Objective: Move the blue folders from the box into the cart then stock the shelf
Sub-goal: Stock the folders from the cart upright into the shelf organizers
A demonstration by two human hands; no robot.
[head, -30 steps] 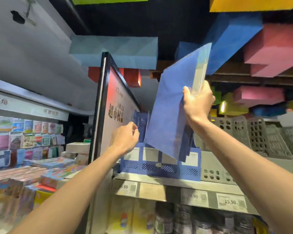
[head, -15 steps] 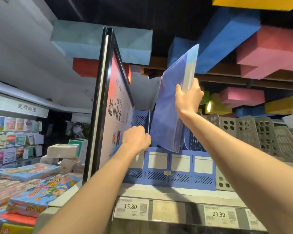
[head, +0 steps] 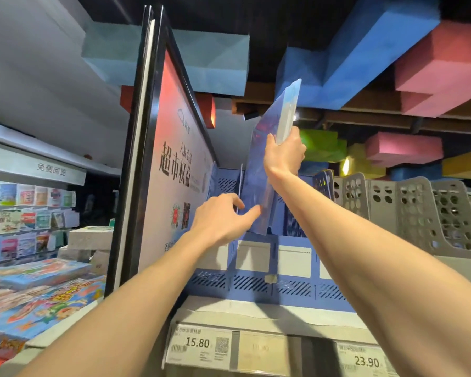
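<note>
Now the right hand (head: 282,156) grips the blue folders (head: 257,183) at the centre of the frame, lower corner inside the blue rack (head: 252,284); the left hand (head: 218,219) is relaxed, thumb touching them.

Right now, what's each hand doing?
Left hand: open, fingers at the blue folders' lower edge.
Right hand: gripping the blue folders.

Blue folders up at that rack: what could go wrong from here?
The right hand grips the blue folders by one edge, tilted, so the stack might slip or fan out. Their lower corner hangs at the blue rack and could snag on it. The left hand is beside that corner, so its thumb might get pinched.
</note>
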